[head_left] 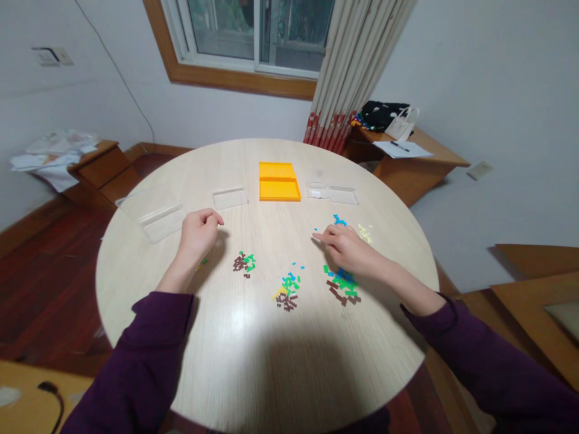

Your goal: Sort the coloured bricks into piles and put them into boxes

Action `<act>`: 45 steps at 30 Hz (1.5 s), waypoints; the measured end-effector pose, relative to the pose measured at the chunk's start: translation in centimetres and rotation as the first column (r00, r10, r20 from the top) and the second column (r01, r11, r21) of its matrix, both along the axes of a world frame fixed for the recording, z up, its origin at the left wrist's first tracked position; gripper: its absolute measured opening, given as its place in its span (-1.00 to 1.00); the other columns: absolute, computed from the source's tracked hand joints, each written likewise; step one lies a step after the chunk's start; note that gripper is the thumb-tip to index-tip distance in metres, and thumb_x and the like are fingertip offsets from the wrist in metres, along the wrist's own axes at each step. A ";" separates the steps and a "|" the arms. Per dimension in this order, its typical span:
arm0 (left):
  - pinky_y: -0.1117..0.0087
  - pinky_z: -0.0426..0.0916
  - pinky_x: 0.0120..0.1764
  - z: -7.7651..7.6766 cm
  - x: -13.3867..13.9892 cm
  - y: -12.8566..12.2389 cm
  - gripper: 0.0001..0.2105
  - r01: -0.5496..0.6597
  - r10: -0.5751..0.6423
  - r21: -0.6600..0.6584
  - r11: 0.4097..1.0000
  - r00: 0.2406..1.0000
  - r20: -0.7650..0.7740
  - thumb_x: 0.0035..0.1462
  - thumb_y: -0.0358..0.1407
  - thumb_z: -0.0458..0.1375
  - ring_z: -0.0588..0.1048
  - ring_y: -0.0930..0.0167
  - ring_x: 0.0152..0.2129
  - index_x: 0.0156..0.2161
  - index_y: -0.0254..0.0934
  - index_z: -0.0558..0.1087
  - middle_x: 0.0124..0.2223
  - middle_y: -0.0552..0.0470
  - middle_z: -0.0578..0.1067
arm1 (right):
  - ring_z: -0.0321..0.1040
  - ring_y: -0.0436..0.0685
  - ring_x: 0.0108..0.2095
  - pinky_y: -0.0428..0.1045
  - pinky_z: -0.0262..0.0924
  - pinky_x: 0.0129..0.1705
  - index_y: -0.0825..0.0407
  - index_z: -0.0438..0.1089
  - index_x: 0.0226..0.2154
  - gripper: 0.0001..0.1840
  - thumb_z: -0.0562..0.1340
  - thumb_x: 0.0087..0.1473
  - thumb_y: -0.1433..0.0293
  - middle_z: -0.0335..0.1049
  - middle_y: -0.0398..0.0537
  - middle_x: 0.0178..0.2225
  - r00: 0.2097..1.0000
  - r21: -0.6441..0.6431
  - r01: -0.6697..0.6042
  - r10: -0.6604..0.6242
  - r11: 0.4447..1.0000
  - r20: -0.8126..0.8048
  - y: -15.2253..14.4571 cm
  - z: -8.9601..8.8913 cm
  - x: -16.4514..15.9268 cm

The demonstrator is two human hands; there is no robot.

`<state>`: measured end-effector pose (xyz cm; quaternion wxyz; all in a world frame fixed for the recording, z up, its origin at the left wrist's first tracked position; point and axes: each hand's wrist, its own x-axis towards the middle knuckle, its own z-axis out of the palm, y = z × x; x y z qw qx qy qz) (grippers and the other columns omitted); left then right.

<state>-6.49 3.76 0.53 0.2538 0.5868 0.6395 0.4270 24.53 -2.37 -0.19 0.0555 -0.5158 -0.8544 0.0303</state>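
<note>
My left hand (pixel 200 234) hovers over the left part of the table with its fingers curled together; whatever may be in them is hidden. A few green and yellow pieces (pixel 203 263) lie partly covered behind its wrist. On the right, my right hand (pixel 344 247) has its index finger stretched out and the others bent. That fingertip is close to a single small blue piece (pixel 315 229); I cannot tell if they touch. Blue pieces (pixel 338 220) lie just beyond this hand, pale yellow pieces (pixel 364 234) to its right, and a green, blue and brown pile (pixel 342 284) below it.
Two more piles lie mid-table: brown and green pieces (pixel 243 263), and mixed-colour pieces (pixel 286 290). An open yellow case (pixel 279 190) stands at the back. Around it are a clear tray (pixel 230 198), an open clear box (pixel 342 194) and a larger clear box (pixel 163 223).
</note>
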 end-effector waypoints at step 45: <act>0.38 0.03 -0.53 -0.8 -0.4 0.4 -0.82 0.018 -0.018 0.024 1.000 1.000 -0.005 -0.20 -0.37 -0.07 0.19 0.45 -0.70 -0.65 -0.23 0.36 -0.72 0.14 0.22 | 0.31 0.24 -0.16 0.06 0.04 -0.15 0.16 0.50 -0.05 -0.50 -0.04 0.11 0.58 0.45 0.22 -0.21 0.932 0.013 0.291 -0.287 0.957 0.222 3.7 -1.0 5.0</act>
